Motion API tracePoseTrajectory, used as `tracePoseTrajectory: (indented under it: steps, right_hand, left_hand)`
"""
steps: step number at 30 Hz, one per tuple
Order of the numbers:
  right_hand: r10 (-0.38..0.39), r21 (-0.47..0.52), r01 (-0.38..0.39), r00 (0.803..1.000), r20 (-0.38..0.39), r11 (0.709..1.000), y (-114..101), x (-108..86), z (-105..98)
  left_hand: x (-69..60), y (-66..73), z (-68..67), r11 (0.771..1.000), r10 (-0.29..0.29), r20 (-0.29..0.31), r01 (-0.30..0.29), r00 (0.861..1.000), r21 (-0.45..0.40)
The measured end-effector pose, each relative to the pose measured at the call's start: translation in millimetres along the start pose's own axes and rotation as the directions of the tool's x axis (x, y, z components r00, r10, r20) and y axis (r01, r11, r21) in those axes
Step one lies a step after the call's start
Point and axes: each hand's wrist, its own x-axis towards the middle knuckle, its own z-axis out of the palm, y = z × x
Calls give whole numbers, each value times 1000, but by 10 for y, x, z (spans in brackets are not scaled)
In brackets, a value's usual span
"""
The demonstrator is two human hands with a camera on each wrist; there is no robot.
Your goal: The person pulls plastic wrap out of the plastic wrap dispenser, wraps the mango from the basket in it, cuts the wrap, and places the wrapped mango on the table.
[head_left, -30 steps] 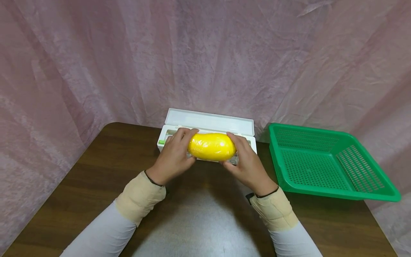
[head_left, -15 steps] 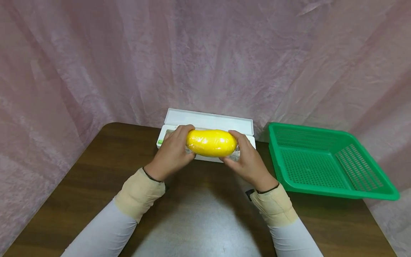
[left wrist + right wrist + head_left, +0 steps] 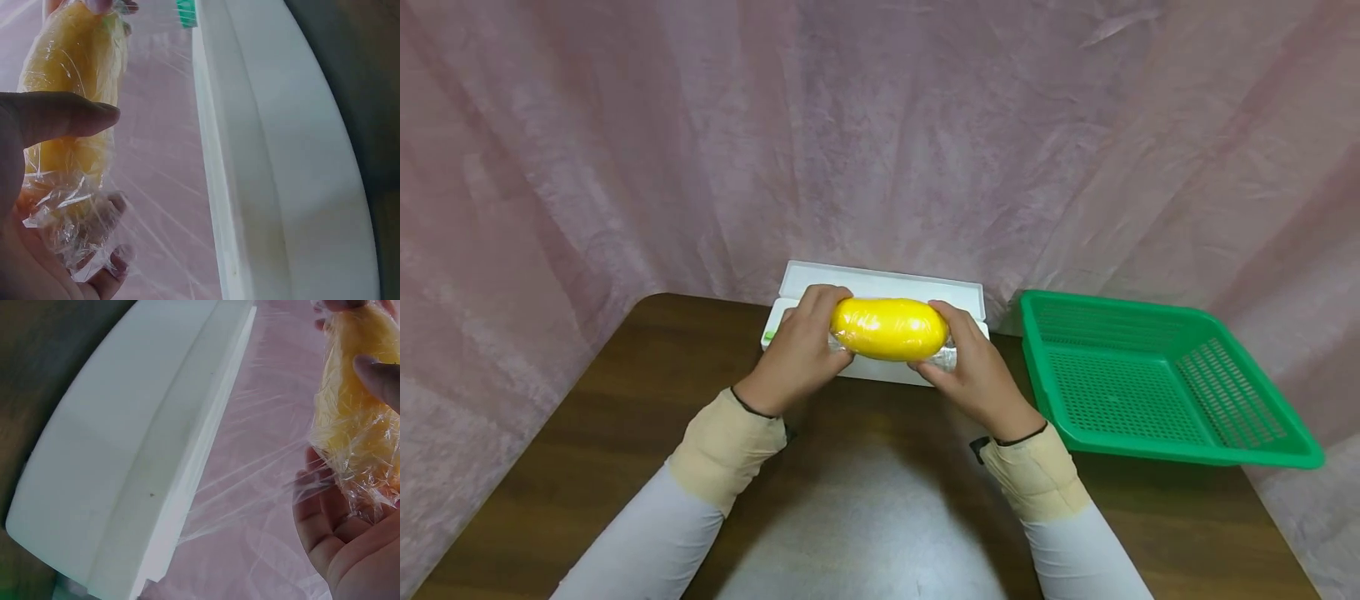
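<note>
L hand (image 3: pixel 797 354) & R hand (image 3: pixel 979 373) grip opp. ends of film-wrapped, melon-like yellow oblong (image 3: pixel 891 329) at clock centre; stretched film (image 3: pixel 250 487) links it to white dispenser (image 3: pixel 883 370). Green basket (image 3: pixel 1120 392) at 3 o'clock. Prob. firm, lightish, slippery: best held by both ends.

Pink curtains (image 3: pixel 880 167) hang behind a table (image 3: pixel 647 400) bearing a green basket (image 3: pixel 1120 400).

Yellow object (image 3: pixel 69 69), seemingly oblong, in hand (image 3: pixel 12 156)
</note>
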Motion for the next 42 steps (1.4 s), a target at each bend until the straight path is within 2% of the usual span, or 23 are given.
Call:
tracePoseTrajectory:
  steps: [9, 15, 22, 30, 42]
  right_hand:
    - [23, -10, -22, 1000, 2, 1000, -22, 46, -40]
    - [38, 1, -38, 999, 15, 999, -14, 62, -67]
    - [21, 13, -21, 1000, 10, 1000, -12, 99, -81]
    - [30, 17, -31, 999, 19, 999, -46, 122, -115]
    - [16, 28, -16, 1000, 14, 999, -67, 127, -177]
  left_hand:
    - [51, 18, -14, 999, -36, -10, 36, 999, -26]
    - [75, 15, -25, 1000, -22, -13, 22, 1000, -20]
    - [88, 27, -74, 1000, -14, -13, 14, 1000, -10]
    - [98, 59, -144, 999, -28, 0, 28, 1000, -17]
    - [146, 108, -213, 1000, -17, 30, 17, 999, 10]
